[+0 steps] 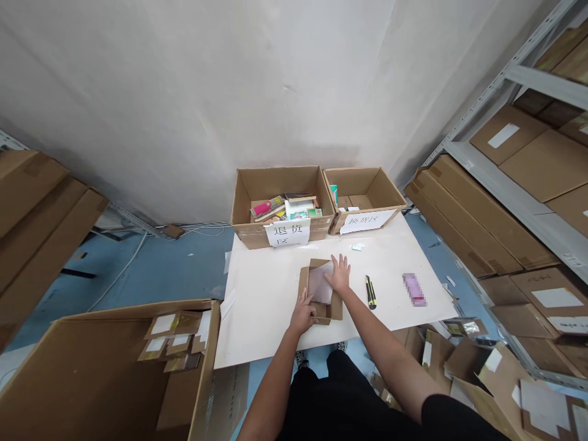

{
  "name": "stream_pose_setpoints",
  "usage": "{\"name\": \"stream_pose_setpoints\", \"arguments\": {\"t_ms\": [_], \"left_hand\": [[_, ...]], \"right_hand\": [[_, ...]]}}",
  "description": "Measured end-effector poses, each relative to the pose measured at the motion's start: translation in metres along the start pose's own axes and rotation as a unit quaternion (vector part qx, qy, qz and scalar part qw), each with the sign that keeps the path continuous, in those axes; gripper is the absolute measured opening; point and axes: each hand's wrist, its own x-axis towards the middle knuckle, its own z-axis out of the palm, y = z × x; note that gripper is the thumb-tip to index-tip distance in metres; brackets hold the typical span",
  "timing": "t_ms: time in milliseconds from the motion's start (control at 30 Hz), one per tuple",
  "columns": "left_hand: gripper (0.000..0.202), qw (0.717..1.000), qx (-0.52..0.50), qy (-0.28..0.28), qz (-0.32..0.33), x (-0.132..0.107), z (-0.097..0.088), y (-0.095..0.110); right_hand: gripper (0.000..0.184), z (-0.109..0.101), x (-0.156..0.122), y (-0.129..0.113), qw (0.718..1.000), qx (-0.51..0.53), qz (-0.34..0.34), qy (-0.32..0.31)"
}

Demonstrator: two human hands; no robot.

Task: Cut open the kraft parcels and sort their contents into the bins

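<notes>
A small cardboard box (337, 306) lies open on the white table (275, 331) in front of me, its flaps folded out. Inside it rests a flat, pale pinkish packet (320, 283) whose kind I cannot make out. My left hand (303, 314) grips the box's near left edge, the thumb reaching over the wall. At the upper right side of the box, my right hand (339, 274) has its fingers spread, the thumb on or just over the packet. A black and yellow utility knife (370, 293) lies to the right. Farther right is a blurred-out purple item (414, 290).
Two labelled cartons stand at the table's back: the left carton (248, 234) holds several small packages, the right carton (392, 199) a few. A large carton (50, 380) with small boxes is at the lower left. Shelves (478, 160) with boxes line the right; opened boxes (487, 373) lie below.
</notes>
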Motion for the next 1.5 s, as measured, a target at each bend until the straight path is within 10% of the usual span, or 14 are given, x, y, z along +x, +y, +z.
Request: {"name": "stream_pose_setpoints", "arguments": {"t_ms": [100,333,667,1133,1500], "left_hand": [[0.018,1.0,-0.003,0.003,0.0,0.002,0.002,0.0],[0.019,1.0,-0.01,0.021,0.006,0.002,0.008,-0.003],[0.019,0.999,-0.022,0.029,0.006,0.002,0.009,0.001],[0.012,0.998,-0.021,0.051,-0.003,-0.003,0.016,0.006],[0.008,0.991,-0.013,0.136,-0.008,-0.014,0.03,0.009]], "right_hand": [[0.063,0.006,-0.027,0.004,0.992,0.028,-0.073,0.095],[0.071,0.02,-0.033,-0.018,0.989,-0.072,-0.103,-0.079],[0.075,0.041,-0.056,-0.024,0.969,-0.08,-0.164,-0.168],[0.113,0.077,0.009,-0.038,0.965,-0.092,-0.079,-0.232],[0.066,0.05,-0.013,-0.045,0.965,-0.113,-0.137,-0.192]]}}
